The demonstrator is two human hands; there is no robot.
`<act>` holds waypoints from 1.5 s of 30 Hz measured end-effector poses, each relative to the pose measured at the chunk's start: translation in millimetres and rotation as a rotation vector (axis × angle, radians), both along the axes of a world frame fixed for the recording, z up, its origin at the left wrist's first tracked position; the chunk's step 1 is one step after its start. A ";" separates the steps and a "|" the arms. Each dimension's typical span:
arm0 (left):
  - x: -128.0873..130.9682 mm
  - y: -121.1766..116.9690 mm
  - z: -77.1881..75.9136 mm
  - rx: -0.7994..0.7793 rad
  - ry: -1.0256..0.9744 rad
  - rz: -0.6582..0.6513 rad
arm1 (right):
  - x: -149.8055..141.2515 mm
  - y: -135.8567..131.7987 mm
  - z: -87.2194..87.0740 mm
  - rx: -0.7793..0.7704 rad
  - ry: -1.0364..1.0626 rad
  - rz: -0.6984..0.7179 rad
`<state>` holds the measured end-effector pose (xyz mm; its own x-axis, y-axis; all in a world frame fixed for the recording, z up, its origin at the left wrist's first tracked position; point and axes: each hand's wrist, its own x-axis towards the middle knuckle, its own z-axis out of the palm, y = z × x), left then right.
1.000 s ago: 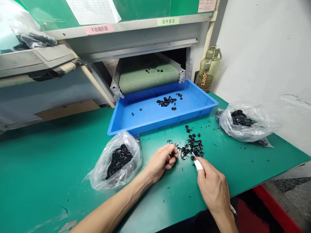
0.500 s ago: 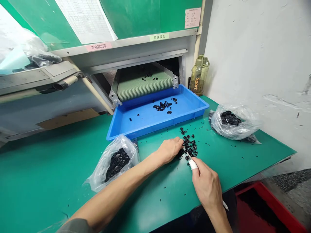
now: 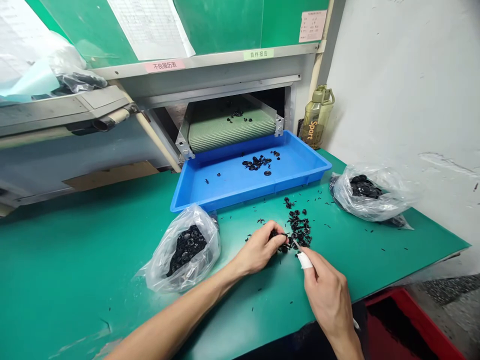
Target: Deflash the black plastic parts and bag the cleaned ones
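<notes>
My left hand (image 3: 258, 249) is closed, fingers curled round a small black plastic part (image 3: 285, 239); more such parts lie under and beside it. My right hand (image 3: 325, 287) grips a slim tool with a thin metal tip (image 3: 296, 243), which meets the black part at my left fingertips. Its white rear end (image 3: 356, 324) pokes out behind the hand, but whether it is a knife cannot be made out. White tape (image 3: 304, 260) wraps the right thumb. Just beyond both hands lies a pile of small black parts (image 3: 300, 229) on the green table (image 3: 240, 312).
A blue tray (image 3: 228, 192) holding black parts sits below a green conveyor belt (image 3: 232, 132). Plastic bags of black parts stand left (image 3: 210, 240) and right (image 3: 397, 202). A bottle (image 3: 318, 112) is by the wall, a red bin (image 3: 416, 320) at lower right. Black slivers dot the table.
My left hand has drawn back from the pile and turned, with a black part now at its fingertips. The right hand's tool tip has come up to that part. The view has shifted slightly.
</notes>
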<state>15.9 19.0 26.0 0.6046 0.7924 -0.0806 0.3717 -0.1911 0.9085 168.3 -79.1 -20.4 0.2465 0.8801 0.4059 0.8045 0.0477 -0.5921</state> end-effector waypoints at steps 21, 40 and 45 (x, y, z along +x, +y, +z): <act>-15.9 -27.8 -25.2 -0.501 -0.452 0.174 | -27.4 -12.9 7.5 0.065 -0.252 0.067; -17.2 -28.6 -24.7 -0.278 -0.412 0.042 | -7.6 1.6 24.9 -0.249 0.075 0.286; -15.7 -27.2 -24.5 -0.285 -0.351 0.029 | 5.2 11.0 37.1 -0.457 0.195 0.367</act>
